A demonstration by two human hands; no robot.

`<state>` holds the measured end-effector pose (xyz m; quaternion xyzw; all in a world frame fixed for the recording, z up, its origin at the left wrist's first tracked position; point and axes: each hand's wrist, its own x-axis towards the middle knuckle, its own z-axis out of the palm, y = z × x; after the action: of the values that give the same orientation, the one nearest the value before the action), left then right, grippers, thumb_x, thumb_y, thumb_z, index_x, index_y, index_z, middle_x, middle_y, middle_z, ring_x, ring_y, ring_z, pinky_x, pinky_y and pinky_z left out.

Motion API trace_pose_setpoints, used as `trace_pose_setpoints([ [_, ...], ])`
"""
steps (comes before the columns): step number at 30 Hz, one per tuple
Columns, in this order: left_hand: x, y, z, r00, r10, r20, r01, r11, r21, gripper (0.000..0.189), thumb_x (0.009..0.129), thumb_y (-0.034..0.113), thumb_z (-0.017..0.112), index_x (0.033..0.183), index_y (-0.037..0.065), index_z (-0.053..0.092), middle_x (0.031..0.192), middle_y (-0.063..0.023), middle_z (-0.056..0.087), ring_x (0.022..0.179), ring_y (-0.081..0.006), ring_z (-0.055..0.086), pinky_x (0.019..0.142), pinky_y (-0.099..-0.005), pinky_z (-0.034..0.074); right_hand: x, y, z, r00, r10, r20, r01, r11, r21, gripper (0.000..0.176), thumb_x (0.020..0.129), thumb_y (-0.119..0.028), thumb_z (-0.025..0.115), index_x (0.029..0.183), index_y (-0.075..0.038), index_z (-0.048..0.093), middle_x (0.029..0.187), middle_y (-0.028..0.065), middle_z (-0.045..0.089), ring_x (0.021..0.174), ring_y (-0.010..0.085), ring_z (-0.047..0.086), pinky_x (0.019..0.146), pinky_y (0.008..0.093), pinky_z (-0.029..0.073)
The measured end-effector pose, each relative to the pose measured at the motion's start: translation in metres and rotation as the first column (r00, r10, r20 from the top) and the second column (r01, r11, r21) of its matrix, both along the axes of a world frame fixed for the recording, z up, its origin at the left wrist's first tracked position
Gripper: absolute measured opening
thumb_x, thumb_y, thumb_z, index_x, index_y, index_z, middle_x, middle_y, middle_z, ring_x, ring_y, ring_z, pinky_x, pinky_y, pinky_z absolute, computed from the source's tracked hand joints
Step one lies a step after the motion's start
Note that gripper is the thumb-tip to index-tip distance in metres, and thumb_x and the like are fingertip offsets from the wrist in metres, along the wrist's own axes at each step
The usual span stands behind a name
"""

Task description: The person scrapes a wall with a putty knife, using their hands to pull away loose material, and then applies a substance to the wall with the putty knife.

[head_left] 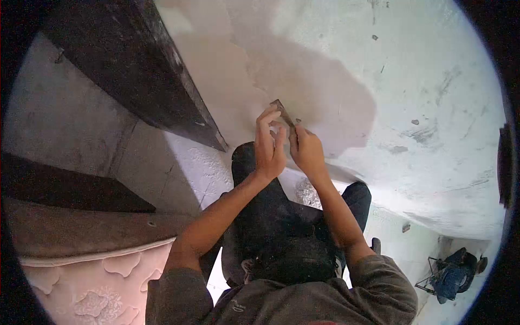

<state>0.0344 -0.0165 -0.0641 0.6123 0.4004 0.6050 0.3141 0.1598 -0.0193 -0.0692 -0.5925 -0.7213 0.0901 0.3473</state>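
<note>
Brown-grey strip point(285, 114): narrow, straight-edged and dark, slanting in front of the pale wall point(417, 81); its finer markings are too small for us to read.
Right hand point(309, 153): we pinch the strip's lower end between thumb and fingers.
Left hand point(269, 143): loosely curved, thumb apart from our fingers, fingertips beside the strip's upper end; we cannot tell whether they touch it.
Wall surface: beige patches, grey smudges, and a broad shadow around our hands.
</note>
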Motion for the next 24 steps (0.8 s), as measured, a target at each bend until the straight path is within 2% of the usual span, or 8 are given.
trace_pose_setpoints([
  [5,0.002,-0.001,-0.005,0.991,-0.034,-0.128,0.035,0.999,0.006,0.046,0.097,0.023,0.042,0.136,-0.002,0.038,0.141,-0.0194,0.041,0.109,-0.0285,0.052,0.091,-0.0383,0.043,0.005,-0.005,0.019,0.997,-0.041,0.072,0.041,0.999,0.001,0.016,0.092,-0.017,0.052,0.091,-0.001,0.052,0.077,0.0247,0.062,0.066,0.0441,0.06,0.06,0.0533,0.048],
  [7,0.004,-0.004,-0.004,0.984,-0.085,-0.154,0.089,0.996,0.014,0.054,0.098,0.021,0.041,0.144,-0.004,0.028,0.146,-0.024,0.033,0.117,-0.0351,0.046,0.104,-0.0437,0.031,0.006,-0.002,0.024,0.995,-0.02,0.098,0.024,0.999,-0.039,0.018,0.092,-0.019,0.051,0.092,-0.001,0.052,0.077,0.0244,0.062,0.067,0.0437,0.061,0.06,0.0528,0.049],
  [8,0.004,-0.003,-0.004,0.984,-0.085,-0.155,0.088,0.996,0.015,0.054,0.098,0.021,0.041,0.144,-0.004,0.028,0.146,-0.024,0.033,0.117,-0.0351,0.046,0.104,-0.0437,0.031,0.007,0.0,0.024,0.995,-0.02,0.097,0.023,0.999,-0.038,0.018,0.092,-0.019,0.051,0.092,-0.001,0.052,0.077,0.0244,0.062,0.067,0.0437,0.061,0.06,0.0528,0.049],
  [10,0.004,-0.003,-0.002,0.948,-0.047,-0.316,0.074,0.994,0.075,0.059,0.098,0.023,0.037,0.146,-0.006,0.02,0.151,-0.0256,0.025,0.125,-0.0371,0.04,0.109,-0.0449,0.024,0.01,0.001,0.023,0.99,-0.034,0.135,0.042,0.997,-0.064,0.019,0.093,-0.02,0.051,0.094,-0.001,0.053,0.076,0.0237,0.063,0.067,0.0436,0.061,0.061,0.0525,0.049],
  [14,0.005,-0.003,-0.006,0.945,-0.04,-0.324,0.078,0.991,0.106,0.059,0.099,0.022,0.034,0.147,-0.007,0.017,0.152,-0.0269,0.02,0.128,-0.0369,0.037,0.11,-0.0452,0.02,0.008,-0.002,0.038,0.992,-0.017,0.127,0.022,0.999,-0.041,0.021,0.092,-0.022,0.05,0.094,-0.002,0.055,0.073,0.023,0.063,0.068,0.044,0.062,0.062,0.0531,0.05],
  [17,0.007,-0.005,-0.007,0.954,-0.08,-0.288,0.083,0.997,-0.003,0.058,0.099,0.027,0.03,0.148,-0.002,0.02,0.153,-0.0227,0.023,0.137,-0.0358,0.028,0.112,-0.043,0.019,0.012,-0.001,0.055,0.977,-0.02,0.212,0.047,0.991,-0.123,0.022,0.091,-0.024,0.051,0.093,-0.003,0.058,0.072,0.0226,0.063,0.068,0.0434,0.062,0.063,0.0526,0.051],
  [23,0.01,0.0,-0.018,0.939,-0.148,-0.309,0.163,0.986,0.024,0.058,0.101,0.027,0.026,0.15,-0.001,0.013,0.157,-0.0206,0.008,0.14,-0.0328,0.022,0.113,-0.0414,0.013,0.012,0.012,0.073,0.92,-0.033,0.39,0.094,0.986,-0.138,0.018,0.089,-0.021,0.054,0.09,-0.004,0.06,0.075,0.0219,0.064,0.073,0.0421,0.062,0.066,0.0531,0.05],
  [24,0.011,0.001,-0.019,0.94,-0.153,-0.306,0.155,0.988,-0.017,0.058,0.101,0.028,0.025,0.15,0.0,0.011,0.157,-0.0201,0.005,0.142,-0.0318,0.019,0.113,-0.0408,0.012,0.009,0.017,0.076,0.907,0.015,0.42,0.082,0.974,-0.212,0.018,0.088,-0.021,0.055,0.091,-0.005,0.062,0.076,0.0221,0.064,0.074,0.0421,0.063,0.067,0.0532,0.05],
])
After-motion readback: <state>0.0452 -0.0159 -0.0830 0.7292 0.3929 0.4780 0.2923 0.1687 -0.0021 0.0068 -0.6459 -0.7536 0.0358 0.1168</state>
